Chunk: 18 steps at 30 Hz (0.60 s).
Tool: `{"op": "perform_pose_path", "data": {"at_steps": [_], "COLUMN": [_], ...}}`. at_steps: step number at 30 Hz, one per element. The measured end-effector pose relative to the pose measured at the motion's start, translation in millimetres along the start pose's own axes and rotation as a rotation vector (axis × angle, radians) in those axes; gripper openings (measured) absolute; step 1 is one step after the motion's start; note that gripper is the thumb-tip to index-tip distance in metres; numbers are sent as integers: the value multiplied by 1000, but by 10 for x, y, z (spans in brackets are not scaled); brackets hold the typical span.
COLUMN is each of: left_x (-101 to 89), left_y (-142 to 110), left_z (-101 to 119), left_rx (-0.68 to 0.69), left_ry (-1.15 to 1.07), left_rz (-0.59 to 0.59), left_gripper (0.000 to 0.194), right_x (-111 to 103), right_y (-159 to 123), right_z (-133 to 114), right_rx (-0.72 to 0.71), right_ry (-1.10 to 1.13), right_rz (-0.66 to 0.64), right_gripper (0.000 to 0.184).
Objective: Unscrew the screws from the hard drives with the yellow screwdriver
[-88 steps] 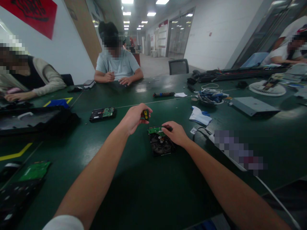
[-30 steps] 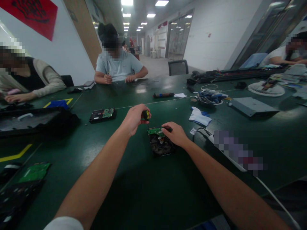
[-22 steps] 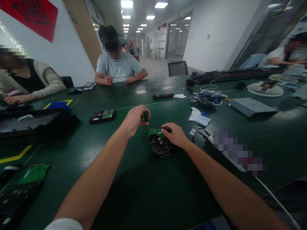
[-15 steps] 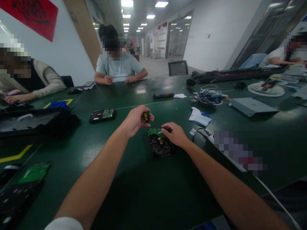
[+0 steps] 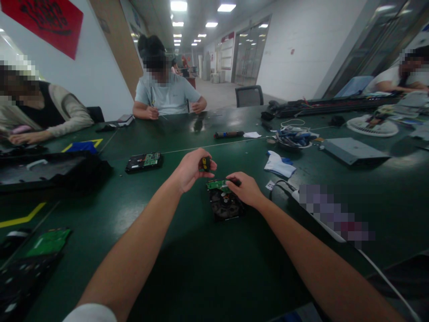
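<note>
On the green tabletop in front of me lies a hard drive (image 5: pixel 227 206), its green circuit board (image 5: pixel 217 185) at the far end. My right hand (image 5: pixel 247 190) is closed on the drive's far right corner, with the thumb over the board. A dark piece shows beneath its fingers; I cannot tell whether it belongs to the drive. Just above the far left corner, my left hand (image 5: pixel 192 170) pinches a small black object with yellow marks (image 5: pixel 205 164). Its lower end is hidden by the fingers, so its kind is unclear.
Another hard drive (image 5: pixel 144 162) lies to the left, near a black tray-like case (image 5: pixel 50 167). Toward the right are white-and-blue gloves (image 5: pixel 279 164), a power strip (image 5: pixel 321 219) with a cord, a bowl of blue items (image 5: pixel 294 136) and a grey metal box (image 5: pixel 355 150). Co-workers sit around the table.
My hands hold nearly the same place at the drive; the black and yellow object has turned slightly. Across the table, a co-worker's hand has lifted and shifted.
</note>
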<state>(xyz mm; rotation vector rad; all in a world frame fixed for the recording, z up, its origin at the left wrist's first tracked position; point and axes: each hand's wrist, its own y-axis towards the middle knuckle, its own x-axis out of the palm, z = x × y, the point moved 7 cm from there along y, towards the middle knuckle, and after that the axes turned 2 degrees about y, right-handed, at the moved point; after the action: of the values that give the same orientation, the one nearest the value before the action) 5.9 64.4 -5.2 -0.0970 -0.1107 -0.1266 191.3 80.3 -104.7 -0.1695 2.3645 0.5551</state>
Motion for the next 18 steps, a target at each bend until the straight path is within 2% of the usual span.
{"op": "perform_pose_path", "data": {"at_steps": [5,12,16,18], "left_x": [-56,-27,-88,-73], "left_y": [-2,14,6,-4], "left_z": [63,-6,77,88], "left_rx": [75,-26,103,115], "left_ry": [102,-10,87,108], "left_rz": [41,23,102,75], "left_gripper": [20,12,11,15], "right_x": [1,0,-7,-12], "right_y": [3,1,-3,-3], "right_z": [0,8,-7,-18], "right_rx": [2,11,11,12], "right_ry": [0,3,0,-6], "right_rz": [-9,-6,-5,-7], "right_gripper": [17,17,17,17]}}
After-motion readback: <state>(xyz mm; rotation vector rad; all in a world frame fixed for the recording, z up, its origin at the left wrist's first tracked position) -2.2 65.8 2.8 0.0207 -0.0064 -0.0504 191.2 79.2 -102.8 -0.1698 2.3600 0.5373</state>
